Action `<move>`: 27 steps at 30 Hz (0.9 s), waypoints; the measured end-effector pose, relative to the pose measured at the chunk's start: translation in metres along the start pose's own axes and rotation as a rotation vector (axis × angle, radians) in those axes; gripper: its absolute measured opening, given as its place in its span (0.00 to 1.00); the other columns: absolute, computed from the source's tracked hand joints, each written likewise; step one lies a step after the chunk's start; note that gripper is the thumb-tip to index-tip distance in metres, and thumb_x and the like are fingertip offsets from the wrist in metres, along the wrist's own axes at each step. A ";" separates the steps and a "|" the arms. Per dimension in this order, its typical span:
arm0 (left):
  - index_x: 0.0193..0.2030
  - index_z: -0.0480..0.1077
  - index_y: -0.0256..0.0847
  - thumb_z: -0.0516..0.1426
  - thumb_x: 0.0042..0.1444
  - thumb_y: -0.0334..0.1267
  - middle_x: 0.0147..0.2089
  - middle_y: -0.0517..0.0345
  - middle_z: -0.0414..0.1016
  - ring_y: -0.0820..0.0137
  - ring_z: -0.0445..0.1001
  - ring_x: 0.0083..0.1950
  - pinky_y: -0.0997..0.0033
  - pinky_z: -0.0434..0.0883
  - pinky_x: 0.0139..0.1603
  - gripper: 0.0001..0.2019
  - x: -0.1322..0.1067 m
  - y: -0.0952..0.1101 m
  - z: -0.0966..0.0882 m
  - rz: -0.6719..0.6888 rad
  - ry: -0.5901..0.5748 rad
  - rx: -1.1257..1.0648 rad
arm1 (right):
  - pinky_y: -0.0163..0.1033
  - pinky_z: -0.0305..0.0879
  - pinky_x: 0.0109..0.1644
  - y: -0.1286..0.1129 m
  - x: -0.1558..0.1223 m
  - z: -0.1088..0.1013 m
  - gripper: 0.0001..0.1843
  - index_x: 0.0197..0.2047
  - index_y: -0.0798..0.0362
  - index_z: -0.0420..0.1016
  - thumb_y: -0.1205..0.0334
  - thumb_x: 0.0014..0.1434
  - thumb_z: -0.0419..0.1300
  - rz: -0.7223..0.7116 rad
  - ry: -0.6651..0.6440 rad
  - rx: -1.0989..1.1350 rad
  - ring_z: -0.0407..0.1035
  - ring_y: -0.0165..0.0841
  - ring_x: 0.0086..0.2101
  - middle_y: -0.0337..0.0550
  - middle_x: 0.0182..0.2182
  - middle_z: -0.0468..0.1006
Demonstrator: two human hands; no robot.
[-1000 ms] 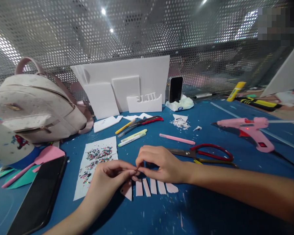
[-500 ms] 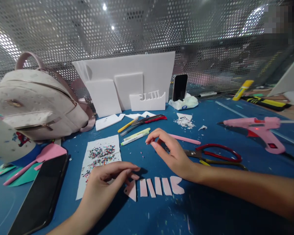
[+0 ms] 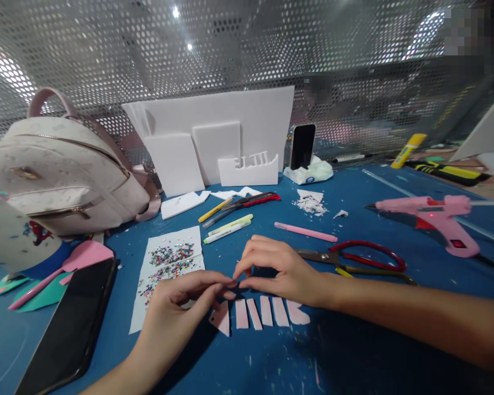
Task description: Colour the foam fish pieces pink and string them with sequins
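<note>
My left hand (image 3: 181, 304) rests on the blue table with thumb and fingers pinched together at their tips. My right hand (image 3: 275, 269) meets it from the right, thumb and forefinger pinched against the left fingertips. Whatever sits in the two pinches is too small to make out. Just below the fingertips lies a row of several pale pink strips (image 3: 259, 314). Left of my hands a white sheet (image 3: 168, 274) carries heaps of coloured glitter.
Red-handled scissors (image 3: 354, 258), a pink pen (image 3: 305, 232) and a pink glue gun (image 3: 432, 215) lie to the right. Markers and a cutter (image 3: 239, 211) sit ahead, white foam boards (image 3: 214, 137) behind. A backpack (image 3: 61, 170) and a black phone (image 3: 66, 323) are on the left.
My right hand, which had lifted away towards the pens half a second ago, has come back down and pinches at my left fingertips again. My left hand has barely moved.
</note>
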State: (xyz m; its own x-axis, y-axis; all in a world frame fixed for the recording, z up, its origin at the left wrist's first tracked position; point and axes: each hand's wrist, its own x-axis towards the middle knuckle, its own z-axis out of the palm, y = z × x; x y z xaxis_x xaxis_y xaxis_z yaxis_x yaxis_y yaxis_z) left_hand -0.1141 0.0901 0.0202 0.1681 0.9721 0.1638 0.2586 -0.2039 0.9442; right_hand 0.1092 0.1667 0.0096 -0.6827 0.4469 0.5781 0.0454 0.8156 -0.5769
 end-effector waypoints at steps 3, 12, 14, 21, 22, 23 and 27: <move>0.41 0.81 0.49 0.58 0.62 0.34 0.34 0.61 0.85 0.73 0.83 0.31 0.82 0.78 0.31 0.09 -0.001 -0.002 0.000 0.010 -0.010 0.042 | 0.39 0.63 0.43 0.000 -0.001 0.000 0.02 0.41 0.53 0.79 0.64 0.64 0.65 0.045 0.012 -0.007 0.67 0.32 0.39 0.40 0.34 0.74; 0.44 0.80 0.48 0.58 0.63 0.37 0.40 0.61 0.85 0.70 0.83 0.41 0.77 0.77 0.43 0.08 0.021 0.025 -0.035 0.149 -0.257 0.383 | 0.39 0.66 0.46 -0.003 0.002 0.000 0.03 0.38 0.53 0.76 0.67 0.65 0.62 0.097 0.038 0.009 0.69 0.32 0.41 0.42 0.38 0.72; 0.42 0.80 0.48 0.59 0.63 0.39 0.41 0.61 0.84 0.69 0.81 0.43 0.75 0.75 0.46 0.07 0.033 0.029 -0.065 0.157 -0.338 0.500 | 0.39 0.67 0.46 -0.003 0.003 0.000 0.03 0.37 0.52 0.75 0.67 0.65 0.62 0.099 0.048 0.027 0.69 0.32 0.41 0.42 0.37 0.73; 0.35 0.78 0.43 0.57 0.58 0.35 0.35 0.60 0.80 0.70 0.77 0.36 0.74 0.70 0.39 0.08 0.050 -0.001 -0.148 -0.033 -0.605 0.883 | 0.40 0.67 0.44 -0.004 0.003 0.002 0.03 0.37 0.52 0.75 0.67 0.65 0.62 0.120 0.039 0.042 0.69 0.32 0.40 0.42 0.37 0.74; 0.36 0.79 0.43 0.56 0.58 0.33 0.35 0.60 0.80 0.70 0.77 0.37 0.74 0.70 0.39 0.09 0.049 -0.005 -0.149 -0.041 -0.599 0.891 | 0.39 0.67 0.44 -0.004 0.003 0.002 0.03 0.38 0.52 0.75 0.67 0.65 0.62 0.123 0.037 0.042 0.69 0.32 0.40 0.42 0.37 0.73; 0.35 0.79 0.43 0.56 0.57 0.33 0.35 0.60 0.80 0.70 0.77 0.37 0.74 0.70 0.39 0.09 0.047 -0.008 -0.149 -0.045 -0.603 0.891 | 0.39 0.67 0.44 -0.004 0.003 0.002 0.03 0.38 0.52 0.75 0.67 0.65 0.62 0.125 0.036 0.042 0.69 0.32 0.40 0.42 0.37 0.73; 0.31 0.79 0.44 0.58 0.53 0.32 0.35 0.58 0.79 0.70 0.77 0.35 0.75 0.69 0.37 0.07 0.045 -0.011 -0.139 -0.063 -0.642 0.889 | 0.39 0.66 0.44 -0.003 0.003 0.002 0.03 0.38 0.52 0.75 0.67 0.65 0.62 0.124 0.033 0.039 0.68 0.32 0.40 0.42 0.37 0.73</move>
State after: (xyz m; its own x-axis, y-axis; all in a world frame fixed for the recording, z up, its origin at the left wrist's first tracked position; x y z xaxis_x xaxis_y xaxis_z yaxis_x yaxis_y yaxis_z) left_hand -0.2418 0.1524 0.0571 0.5278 0.7947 -0.2998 0.8340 -0.4180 0.3601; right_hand 0.1057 0.1650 0.0117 -0.6488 0.5562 0.5193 0.0994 0.7386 -0.6668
